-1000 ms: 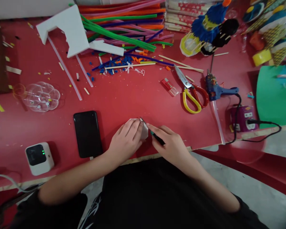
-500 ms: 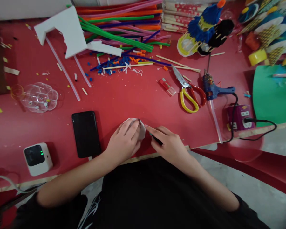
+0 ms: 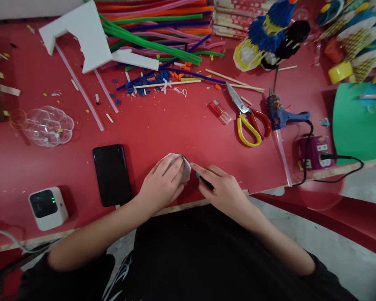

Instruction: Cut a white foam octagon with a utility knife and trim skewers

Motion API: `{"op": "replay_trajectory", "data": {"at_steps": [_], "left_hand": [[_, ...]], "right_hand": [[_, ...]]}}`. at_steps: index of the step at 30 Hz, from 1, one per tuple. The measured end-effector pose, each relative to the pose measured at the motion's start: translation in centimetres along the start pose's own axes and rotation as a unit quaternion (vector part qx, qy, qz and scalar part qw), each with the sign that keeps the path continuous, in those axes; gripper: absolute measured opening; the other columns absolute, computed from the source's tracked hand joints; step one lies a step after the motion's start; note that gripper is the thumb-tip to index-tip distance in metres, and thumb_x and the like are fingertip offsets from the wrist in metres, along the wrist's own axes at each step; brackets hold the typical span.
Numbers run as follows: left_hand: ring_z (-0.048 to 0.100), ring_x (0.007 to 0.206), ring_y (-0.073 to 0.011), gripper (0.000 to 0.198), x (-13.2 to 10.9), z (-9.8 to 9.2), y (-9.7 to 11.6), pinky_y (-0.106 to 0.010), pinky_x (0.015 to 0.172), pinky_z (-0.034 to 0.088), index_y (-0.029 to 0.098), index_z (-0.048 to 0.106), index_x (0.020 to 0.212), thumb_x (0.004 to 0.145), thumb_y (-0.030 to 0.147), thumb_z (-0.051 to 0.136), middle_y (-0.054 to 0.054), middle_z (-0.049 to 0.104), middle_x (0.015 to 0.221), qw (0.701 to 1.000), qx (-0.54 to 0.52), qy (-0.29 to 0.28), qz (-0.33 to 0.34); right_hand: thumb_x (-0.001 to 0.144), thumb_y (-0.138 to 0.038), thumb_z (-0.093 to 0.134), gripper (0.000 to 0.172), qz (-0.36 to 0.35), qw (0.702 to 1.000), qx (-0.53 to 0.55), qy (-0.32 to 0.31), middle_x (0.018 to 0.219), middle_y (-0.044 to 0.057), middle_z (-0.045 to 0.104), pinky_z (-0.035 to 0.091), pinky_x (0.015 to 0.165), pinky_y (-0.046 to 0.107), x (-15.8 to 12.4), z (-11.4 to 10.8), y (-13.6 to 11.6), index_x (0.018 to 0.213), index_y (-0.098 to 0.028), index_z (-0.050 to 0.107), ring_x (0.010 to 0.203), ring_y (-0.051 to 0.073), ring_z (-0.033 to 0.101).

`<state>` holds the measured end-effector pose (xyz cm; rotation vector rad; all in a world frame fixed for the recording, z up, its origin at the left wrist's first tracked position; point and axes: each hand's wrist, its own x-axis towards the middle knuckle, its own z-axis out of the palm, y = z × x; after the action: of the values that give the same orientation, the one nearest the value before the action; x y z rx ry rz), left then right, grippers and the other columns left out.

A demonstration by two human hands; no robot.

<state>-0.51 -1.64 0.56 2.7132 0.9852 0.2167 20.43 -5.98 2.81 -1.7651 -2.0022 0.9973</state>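
My left hand (image 3: 164, 184) lies flat with fingers together on a small white piece of foam (image 3: 185, 169), pressing it onto the red table (image 3: 163, 129) near the front edge. My right hand (image 3: 222, 188) is closed round a thin dark cutting tool (image 3: 205, 182) with a green bit, its tip touching the foam's right edge. Most of the foam is hidden under my left fingers.
A black phone (image 3: 112, 174) lies left of my hands, a white device (image 3: 48, 207) further left. Yellow-and-red scissors (image 3: 249, 119), a blue glue gun (image 3: 280, 117), a power strip (image 3: 315, 152), a clear flower-shaped tray (image 3: 48, 125), white foam pieces (image 3: 84, 35) and coloured sticks (image 3: 156, 33) lie behind.
The tool's tip has drawn back along the foam's right edge toward me. Both hands stay on the foam; the view shifted slightly.
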Motion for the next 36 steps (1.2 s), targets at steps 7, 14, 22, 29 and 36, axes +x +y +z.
{"op": "replay_trajectory", "data": {"at_steps": [7, 14, 22, 29, 36], "left_hand": [[0.056, 0.130, -0.0339, 0.045, -0.01, 0.28, -0.06, -0.044, 0.106, 0.052, 0.005, 0.058, 0.134, 0.096, 0.030, 0.050, -0.015, 0.065, 0.135, 0.999, 0.036, 0.017, 0.012], [0.057, 0.128, -0.0323, 0.041, 0.09, 0.31, -0.13, -0.043, 0.106, 0.052, 0.007, 0.062, 0.129, 0.094, 0.030, 0.056, -0.015, 0.067, 0.131, 0.999, 0.015, 0.036, 0.015], [0.058, 0.127, -0.0338, 0.042, 0.16, 0.30, 0.02, -0.045, 0.101, 0.055, 0.008, 0.062, 0.130, 0.093, 0.029, 0.059, -0.016, 0.067, 0.131, 0.999, 0.004, 0.045, 0.007], [0.060, 0.124, -0.0334, 0.039, 0.17, 0.46, 0.09, -0.045, 0.105, 0.052, 0.004, 0.063, 0.125, 0.095, 0.026, 0.054, -0.018, 0.068, 0.129, 0.998, 0.031, 0.055, 0.030], [0.060, 0.125, -0.0342, 0.042, 0.07, 0.61, 0.15, -0.045, 0.104, 0.054, 0.003, 0.062, 0.129, 0.094, 0.027, 0.055, -0.018, 0.067, 0.130, 0.997, 0.037, 0.058, 0.019]], "right_hand": [[0.091, -0.015, 0.046, 0.050, -0.008, 1.000, 0.010, -0.009, 0.097, 0.008, 0.069, 0.057, 0.074, 0.033, 0.16, -0.21, 0.00, 0.138, -0.023, 0.061, 0.082, 0.019, 0.067], [0.092, -0.015, 0.046, 0.050, -0.015, 1.000, -0.006, -0.015, 0.099, 0.008, 0.069, 0.056, 0.072, 0.032, -0.03, -0.29, 0.04, 0.139, -0.023, 0.060, 0.081, 0.019, 0.067], [0.093, -0.014, 0.045, 0.048, -0.039, 0.999, -0.002, -0.001, 0.098, 0.007, 0.068, 0.056, 0.073, 0.031, 0.10, 0.20, 0.61, 0.139, -0.020, 0.059, 0.080, 0.017, 0.066], [0.093, -0.013, 0.043, 0.047, -0.065, 0.998, -0.020, 0.000, 0.096, 0.011, 0.068, 0.057, 0.069, 0.031, 0.39, 0.45, 0.61, 0.137, -0.012, 0.060, 0.080, 0.018, 0.067], [0.093, -0.013, 0.040, 0.050, -0.046, 0.997, -0.053, -0.016, 0.098, 0.010, 0.068, 0.057, 0.069, 0.033, 0.23, 0.42, 0.31, 0.140, -0.014, 0.058, 0.079, 0.019, 0.066]]}}
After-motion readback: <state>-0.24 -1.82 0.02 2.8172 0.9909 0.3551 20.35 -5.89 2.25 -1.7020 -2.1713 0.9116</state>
